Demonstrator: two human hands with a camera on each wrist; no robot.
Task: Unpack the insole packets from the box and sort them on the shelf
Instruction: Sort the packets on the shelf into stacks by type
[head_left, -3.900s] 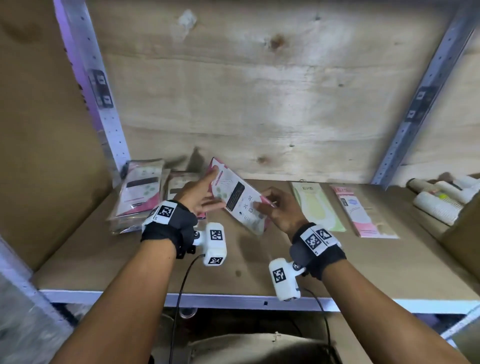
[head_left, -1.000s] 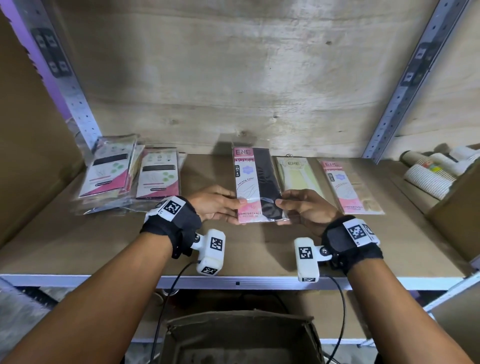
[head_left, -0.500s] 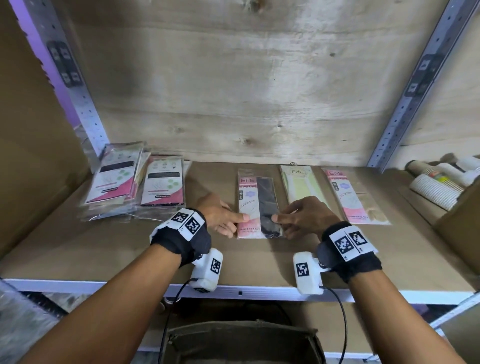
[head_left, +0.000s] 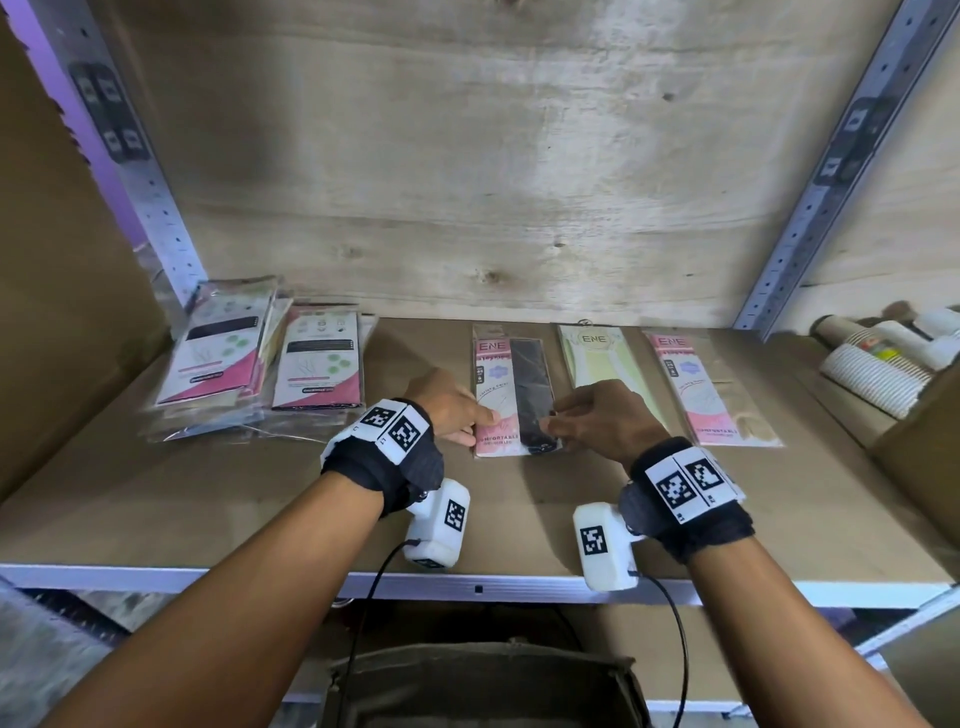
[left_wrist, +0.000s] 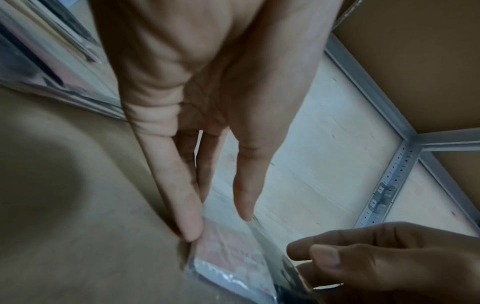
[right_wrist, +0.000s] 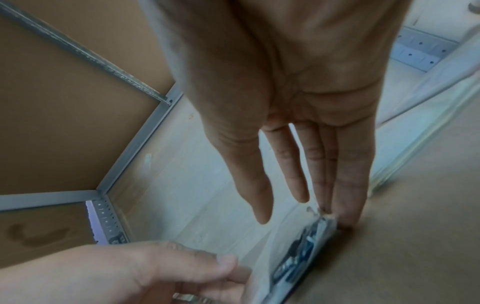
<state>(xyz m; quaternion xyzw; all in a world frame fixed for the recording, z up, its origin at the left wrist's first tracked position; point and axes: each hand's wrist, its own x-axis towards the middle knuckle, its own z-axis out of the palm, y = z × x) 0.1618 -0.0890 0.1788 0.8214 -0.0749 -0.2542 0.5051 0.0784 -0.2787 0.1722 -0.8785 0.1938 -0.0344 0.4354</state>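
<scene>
Both hands are down on the shelf board (head_left: 182, 499), one at each side of the near end of a pink-and-black insole packet (head_left: 511, 387) that lies flat between them. The left hand (head_left: 449, 408) has its fingers stretched out straight; in the left wrist view a fingertip (left_wrist: 191, 228) touches the packet's left edge and the thumb hangs just above the plastic, gripping nothing. The right hand (head_left: 605, 418) is laid out the same way, fingers (right_wrist: 346, 197) straight and ending at the packet's right edge, thumb apart from them. So both hands are relaxed and flat, only touching the packet's sides, not grasping it.

Just beyond the right hand lies a pale yellow packet (head_left: 602, 361), and further out on that side a pink-and-tan packet (head_left: 701, 389); the three lie in a row, close but apart, each pointing toward the plywood back wall (head_left: 493, 182). Well out past the left hand sits a loose pile of pink-and-white packets (head_left: 260, 364), overlapping one another near the metal upright (head_left: 150, 182). Far off to the right-hand side, stacks of paper cups (head_left: 872, 369) lie on their sides. Below the forearms, under the shelf edge, the top of an open cardboard box (head_left: 483, 680) shows.
</scene>
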